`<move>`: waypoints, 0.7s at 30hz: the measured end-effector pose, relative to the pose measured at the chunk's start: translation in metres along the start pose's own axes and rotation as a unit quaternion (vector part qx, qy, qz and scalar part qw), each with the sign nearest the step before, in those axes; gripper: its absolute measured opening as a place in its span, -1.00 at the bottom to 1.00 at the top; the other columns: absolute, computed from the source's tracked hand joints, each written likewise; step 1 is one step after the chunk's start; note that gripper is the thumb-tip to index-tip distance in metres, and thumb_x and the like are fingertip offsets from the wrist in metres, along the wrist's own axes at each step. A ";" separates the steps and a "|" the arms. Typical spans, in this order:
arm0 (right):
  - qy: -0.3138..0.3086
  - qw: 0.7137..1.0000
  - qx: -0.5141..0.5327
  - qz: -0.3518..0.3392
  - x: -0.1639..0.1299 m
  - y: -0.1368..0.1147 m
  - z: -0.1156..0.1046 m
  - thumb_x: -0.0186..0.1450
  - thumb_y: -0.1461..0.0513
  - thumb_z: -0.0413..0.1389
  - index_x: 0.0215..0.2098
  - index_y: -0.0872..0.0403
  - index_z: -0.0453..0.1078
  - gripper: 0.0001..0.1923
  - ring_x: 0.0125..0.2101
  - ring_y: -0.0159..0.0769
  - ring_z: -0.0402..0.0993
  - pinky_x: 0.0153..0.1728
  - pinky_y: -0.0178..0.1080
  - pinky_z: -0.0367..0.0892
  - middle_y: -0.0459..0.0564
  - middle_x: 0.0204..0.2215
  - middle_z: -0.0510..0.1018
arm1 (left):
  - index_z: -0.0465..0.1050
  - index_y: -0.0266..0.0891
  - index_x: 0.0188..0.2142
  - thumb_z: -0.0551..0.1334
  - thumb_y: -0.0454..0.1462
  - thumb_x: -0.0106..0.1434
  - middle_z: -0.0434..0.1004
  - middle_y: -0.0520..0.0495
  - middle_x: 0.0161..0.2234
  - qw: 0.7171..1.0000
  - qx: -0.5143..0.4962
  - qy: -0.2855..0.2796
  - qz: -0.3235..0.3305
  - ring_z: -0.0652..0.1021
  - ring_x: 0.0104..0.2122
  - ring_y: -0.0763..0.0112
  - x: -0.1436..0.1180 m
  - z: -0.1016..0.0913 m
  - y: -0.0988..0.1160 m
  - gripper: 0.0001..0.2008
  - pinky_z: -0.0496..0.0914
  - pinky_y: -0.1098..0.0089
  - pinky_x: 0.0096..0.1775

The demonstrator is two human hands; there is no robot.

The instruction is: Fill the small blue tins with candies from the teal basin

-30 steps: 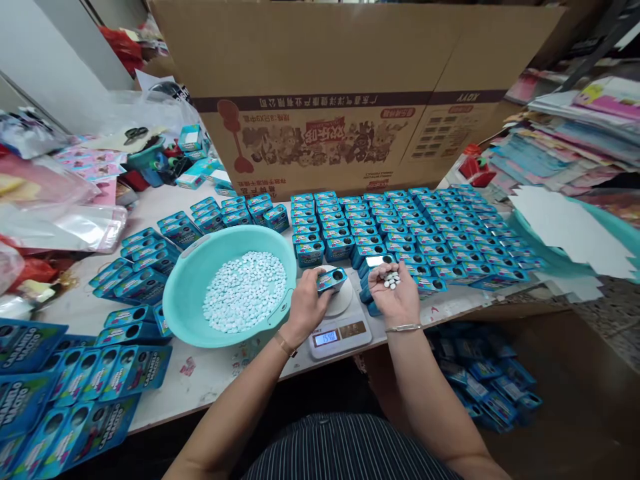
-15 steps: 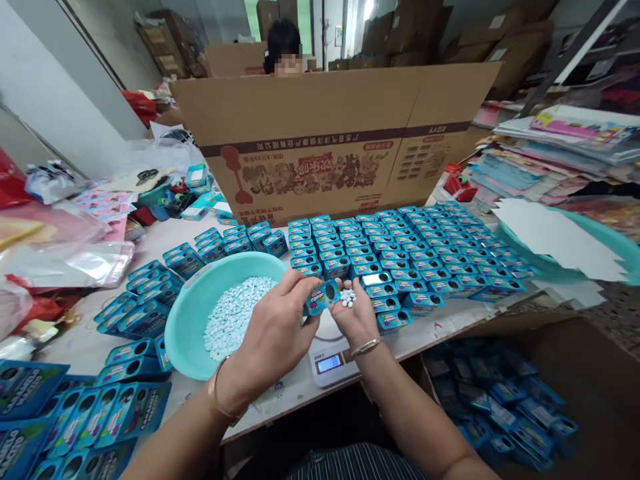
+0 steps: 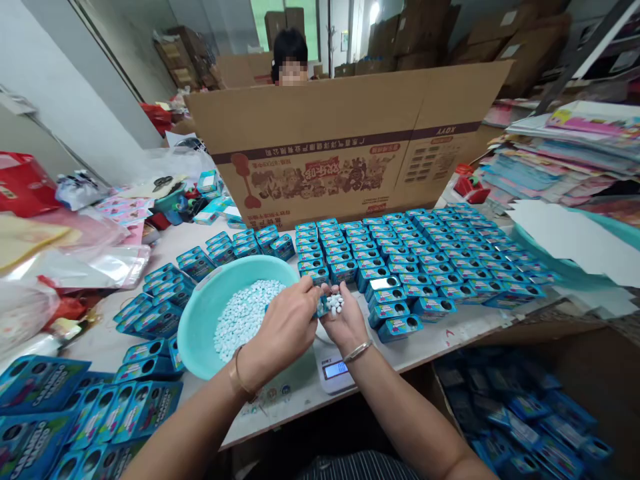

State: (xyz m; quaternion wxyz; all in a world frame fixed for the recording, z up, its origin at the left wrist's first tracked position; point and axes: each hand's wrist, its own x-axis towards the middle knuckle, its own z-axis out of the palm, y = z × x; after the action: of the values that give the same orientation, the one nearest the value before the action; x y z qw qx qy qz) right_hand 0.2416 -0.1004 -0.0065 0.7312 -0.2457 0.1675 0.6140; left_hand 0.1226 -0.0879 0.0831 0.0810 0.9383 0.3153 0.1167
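Note:
My left hand [image 3: 286, 325] grips a small blue candy box [image 3: 321, 305], mostly covered by its fingers. Palm up and cupped, my right hand [image 3: 346, 327] holds a little heap of white candies [image 3: 335, 304] right against the box. Under my hands stands a white digital scale [image 3: 330, 381], its plate partly hidden by the right hand. To the left, a turquoise basin [image 3: 189, 337] contains a large pile of loose pale candies [image 3: 245, 313], and my left forearm passes over its near edge.
Rows of blue boxes [image 3: 425, 267] fill the table's right side; more boxes [image 3: 150, 407] stand at left. A large cardboard sheet [image 3: 320, 120] rises behind, with a person [image 3: 290, 57] beyond it. Below right, a carton holds blue boxes [image 3: 530, 420]. Paper stacks [image 3: 560, 160] lie at far right.
The blue box has turned and sits closer against my right palm, more covered by my fingers. The scale display changed from a reading of 38 or 3.8 to about zero. The view shifted slightly.

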 end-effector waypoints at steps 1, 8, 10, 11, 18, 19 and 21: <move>0.000 1.000 -0.003 0.000 0.002 0.001 -0.001 0.39 0.14 0.04 -0.55 0.06 0.25 -0.65 -0.50 -0.36 0.55 -0.38 -0.28 0.50 -0.07 -0.57 0.55 | 0.44 -0.16 -0.25 0.13 -0.46 0.11 0.40 -0.08 -0.32 1.000 -0.004 -0.002 -0.005 0.49 -0.35 0.24 0.000 0.002 -0.001 -0.74 0.41 0.29 -0.31; -0.025 0.999 -0.018 0.013 -0.004 -0.007 0.002 0.41 0.21 -0.03 -0.53 0.05 0.20 -0.67 -0.65 -0.49 0.40 -0.56 -0.41 0.42 -0.20 -0.65 0.38 | 0.41 -0.16 -0.10 0.26 -0.34 0.17 0.46 -0.05 -0.19 0.983 -0.137 0.092 -0.080 0.53 -0.24 0.28 -0.013 -0.004 -0.021 -0.73 0.42 0.31 -0.21; -0.059 0.996 -0.025 0.059 -0.009 -0.017 0.002 0.41 0.23 -0.07 -0.53 0.04 0.16 -0.68 -0.73 -0.52 0.26 -0.73 -0.47 0.24 -0.21 -0.68 0.30 | 0.40 -0.17 -0.11 0.31 -0.30 0.15 0.51 -0.02 -0.19 0.964 -0.182 0.146 -0.129 0.54 -0.22 0.29 -0.023 -0.012 -0.041 -0.71 0.42 0.31 -0.17; -0.065 0.996 -0.029 0.062 -0.009 -0.023 0.001 0.40 0.25 -0.09 -0.53 0.03 0.14 -0.68 -0.76 -0.52 0.21 -0.78 -0.46 0.18 -0.21 -0.69 0.28 | 0.40 -0.17 -0.11 0.32 -0.30 0.13 0.53 -0.01 -0.20 0.954 -0.192 0.171 -0.156 0.54 -0.21 0.30 -0.030 -0.018 -0.055 -0.70 0.42 0.31 -0.15; -0.070 0.993 -0.093 0.009 0.010 -0.054 -0.004 0.38 0.32 -0.11 -0.52 -0.03 0.06 -0.70 -0.85 -0.51 0.11 -0.90 -0.41 0.11 -0.23 -0.75 0.19 | 0.38 -0.25 -0.09 0.30 -0.25 0.14 0.56 -0.12 -0.17 0.885 0.004 0.246 -0.395 0.56 -0.16 0.22 -0.108 -0.086 -0.187 -0.67 0.41 0.27 -0.10; -0.067 0.994 -0.091 0.003 0.011 -0.055 -0.006 0.37 0.33 -0.09 -0.51 -0.03 0.06 -0.71 -0.84 -0.52 0.11 -0.90 -0.42 0.13 -0.23 -0.75 0.20 | 0.36 -0.26 -0.04 0.28 -0.23 0.17 0.56 -0.15 -0.14 0.867 0.051 0.221 -0.443 0.55 -0.13 0.19 -0.118 -0.094 -0.207 -0.63 0.40 0.27 -0.09; -0.049 0.996 -0.073 0.000 0.014 -0.057 -0.012 0.34 0.35 -0.02 -0.50 -0.03 0.10 -0.72 -0.83 -0.53 0.12 -0.89 -0.43 0.15 -0.22 -0.75 0.20 | 0.25 -0.28 0.11 0.23 -0.21 0.24 0.52 -0.21 -0.04 0.833 0.119 0.159 -0.516 0.52 -0.03 0.14 -0.132 -0.103 -0.249 -0.54 0.38 0.26 -0.05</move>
State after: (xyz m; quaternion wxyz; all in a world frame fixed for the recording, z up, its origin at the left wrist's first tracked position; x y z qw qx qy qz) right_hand 0.3011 -0.1031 -0.0156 0.7186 -0.2680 0.0856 0.6359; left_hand -0.1497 0.0361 0.1037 -0.0337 0.6099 0.7740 0.1670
